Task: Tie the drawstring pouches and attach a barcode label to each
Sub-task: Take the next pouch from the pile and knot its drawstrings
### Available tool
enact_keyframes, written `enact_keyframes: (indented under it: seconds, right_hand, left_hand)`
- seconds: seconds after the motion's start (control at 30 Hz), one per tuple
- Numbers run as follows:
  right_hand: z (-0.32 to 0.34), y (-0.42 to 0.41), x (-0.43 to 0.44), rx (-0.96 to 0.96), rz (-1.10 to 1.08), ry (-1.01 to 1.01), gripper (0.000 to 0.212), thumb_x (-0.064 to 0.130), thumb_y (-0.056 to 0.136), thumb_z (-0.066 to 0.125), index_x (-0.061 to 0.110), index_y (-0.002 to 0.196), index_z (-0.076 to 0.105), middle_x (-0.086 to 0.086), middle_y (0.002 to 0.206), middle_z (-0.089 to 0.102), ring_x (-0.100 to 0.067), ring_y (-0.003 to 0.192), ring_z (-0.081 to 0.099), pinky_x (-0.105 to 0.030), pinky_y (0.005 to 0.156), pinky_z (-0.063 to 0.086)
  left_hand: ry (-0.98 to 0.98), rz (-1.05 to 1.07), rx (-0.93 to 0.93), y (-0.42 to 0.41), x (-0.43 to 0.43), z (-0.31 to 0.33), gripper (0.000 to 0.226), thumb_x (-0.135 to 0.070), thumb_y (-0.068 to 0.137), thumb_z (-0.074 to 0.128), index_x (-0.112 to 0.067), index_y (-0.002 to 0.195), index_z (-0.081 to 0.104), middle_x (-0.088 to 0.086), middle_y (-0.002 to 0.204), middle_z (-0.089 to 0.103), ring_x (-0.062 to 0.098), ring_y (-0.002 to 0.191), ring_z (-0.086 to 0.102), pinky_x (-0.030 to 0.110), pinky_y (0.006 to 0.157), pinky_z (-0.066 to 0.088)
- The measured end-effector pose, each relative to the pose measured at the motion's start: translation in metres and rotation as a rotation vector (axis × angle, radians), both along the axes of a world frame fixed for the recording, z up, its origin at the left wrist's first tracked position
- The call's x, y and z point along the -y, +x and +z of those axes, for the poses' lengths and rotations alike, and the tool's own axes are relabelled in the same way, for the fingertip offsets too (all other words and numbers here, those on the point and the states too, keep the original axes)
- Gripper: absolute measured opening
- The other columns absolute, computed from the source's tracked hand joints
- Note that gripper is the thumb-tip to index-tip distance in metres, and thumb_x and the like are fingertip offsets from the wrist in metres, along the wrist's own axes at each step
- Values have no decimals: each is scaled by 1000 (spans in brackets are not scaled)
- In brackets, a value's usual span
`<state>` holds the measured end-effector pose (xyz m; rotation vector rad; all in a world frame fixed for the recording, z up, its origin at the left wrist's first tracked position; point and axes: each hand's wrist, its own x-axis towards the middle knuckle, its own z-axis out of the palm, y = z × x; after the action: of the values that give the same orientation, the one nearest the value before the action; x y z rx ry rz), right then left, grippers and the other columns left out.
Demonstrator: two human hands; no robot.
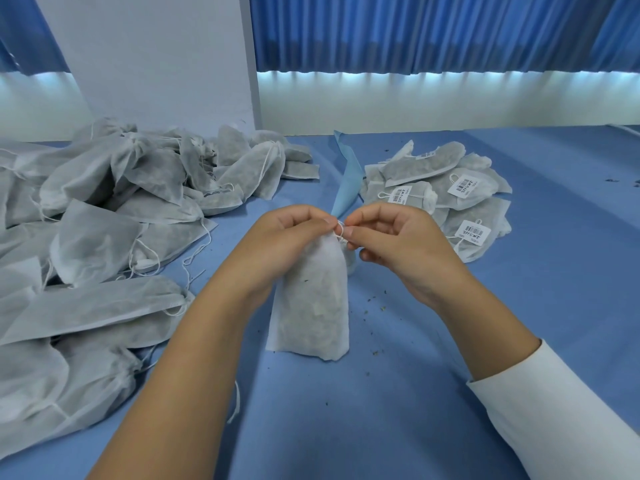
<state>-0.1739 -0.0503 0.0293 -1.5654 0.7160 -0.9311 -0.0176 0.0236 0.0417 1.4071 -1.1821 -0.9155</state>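
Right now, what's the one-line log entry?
step: tying drawstring | pouch: upright, both hands at neck | left hand | right hand | label: not attached

Unlabelled pouches (104, 209) left, labelled pile (446, 192) right, apparently apart.

One upright pouch (311, 306), two hands, three visible barcode labels (464, 187), two heaps of pouches.

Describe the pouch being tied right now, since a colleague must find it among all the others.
Look at the blue table, between the big unlabelled heap on the left and the small labelled stack on the right. The pouch is in the middle, the only one upright, its neck pinched by both hands' fingers.
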Motion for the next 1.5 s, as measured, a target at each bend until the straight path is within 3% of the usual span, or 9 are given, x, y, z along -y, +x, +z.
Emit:
enact_keyframes:
  seconds: [0.2,0.4,0.57,0.7,1.03,1.1,1.2,1.4,1.5]
  right_hand:
    - [-2,2,-1,31,12,-42,15,2,86,69,14,85,78,-2,78,75,-8,71,68,-17,68,54]
    - [-4,3,-2,40,-49,-119,11,3,84,73,8,91,78,-10,85,76,-27,84,73,-28,83,59]
    - [-6,4,0,73,-115,-94,9,1,84,72,5,90,77,-8,85,77,-27,84,73,-33,84,59]
    - [-5,4,0,54,-139,-147,9,4,84,74,5,91,77,-3,86,77,-18,83,74,-30,82,59]
    - [-5,3,0,79,-160,-225,15,3,84,72,17,85,77,3,83,77,-13,81,74,-25,79,58]
    - [-5,2,1,74,-158,-225,14,3,84,72,16,86,78,2,84,77,-15,82,74,-28,81,59]
    - [-5,2,1,77,-159,-214,12,4,84,72,14,87,78,0,83,77,-17,82,74,-31,83,59]
    - [-3,3,2,81,-149,-168,12,2,85,70,13,83,75,0,78,75,-15,73,72,-27,76,59]
    - [-2,2,4,75,-164,-174,14,0,86,67,12,80,71,4,73,72,-11,70,68,-19,68,55]
  left_hand:
    - [-30,28,-12,-1,1,0,21,-19,95,61,-23,81,75,-13,85,72,0,83,61,21,77,41]
    - [-35,32,-12,1,4,-3,20,-24,94,63,-24,80,77,-4,93,77,9,92,69,25,88,49]
    - [43,137,-63,-3,10,-7,24,-26,95,58,-25,76,73,-11,82,72,11,83,64,28,78,45]
    - [94,-10,-99,-6,8,-6,25,-15,95,53,-19,92,77,-3,90,76,9,82,66,20,67,49]
    - [129,11,-95,-4,6,-5,25,-34,71,70,-13,84,75,4,77,64,20,76,54,34,73,38]
    - [102,41,-39,-3,8,-7,11,-29,82,70,-19,78,73,-3,71,63,12,68,54,25,68,39]
    - [67,87,44,-2,11,-10,21,-22,92,60,-25,74,70,-19,56,59,-3,48,49,11,47,35]
    - [3,174,120,-7,15,-12,23,-24,95,56,-28,75,66,-17,67,63,4,60,51,20,59,39]
    - [4,153,178,-10,14,-10,19,-26,96,54,-28,80,64,-18,60,64,2,44,46,14,46,36]
